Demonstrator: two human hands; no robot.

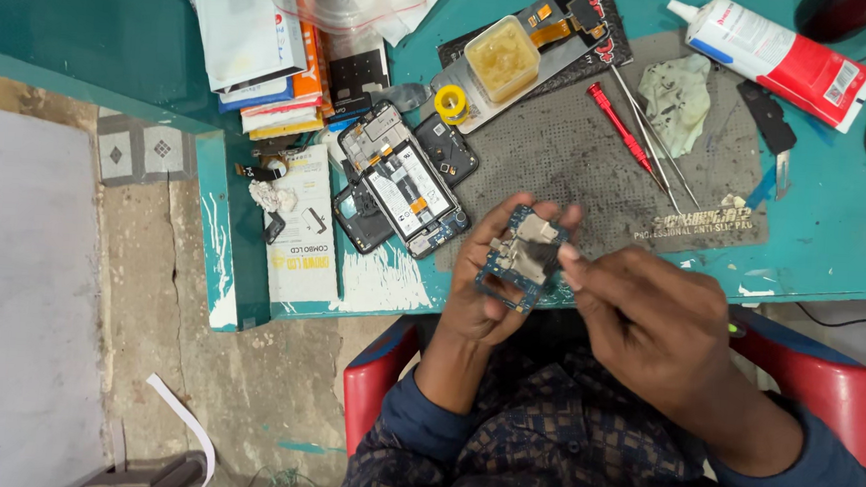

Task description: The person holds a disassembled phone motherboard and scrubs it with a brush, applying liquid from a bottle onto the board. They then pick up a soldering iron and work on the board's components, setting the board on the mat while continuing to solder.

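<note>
Right hand (649,322) fingertips pinching top of blue circuit board (522,257), left hand (496,277) grip grasping board from beneath, near desk (834,238) front edge, opened phone (404,180) beside.

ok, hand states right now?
Left hand: closed around the small blue circuit board.
Right hand: fingertips pinch the board's edge.

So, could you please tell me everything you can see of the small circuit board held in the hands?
The circuit board is a small, irregular blue board carrying silvery metal shields and a pale patch near its top. It is held above the near edge of the teal table, tilted, its component side facing the camera. The left hand cradles it from below and the left, fingers curling over its top edge, while the right hand touches its right side with its fingertips. Finer parts are too small to make out.
</note>
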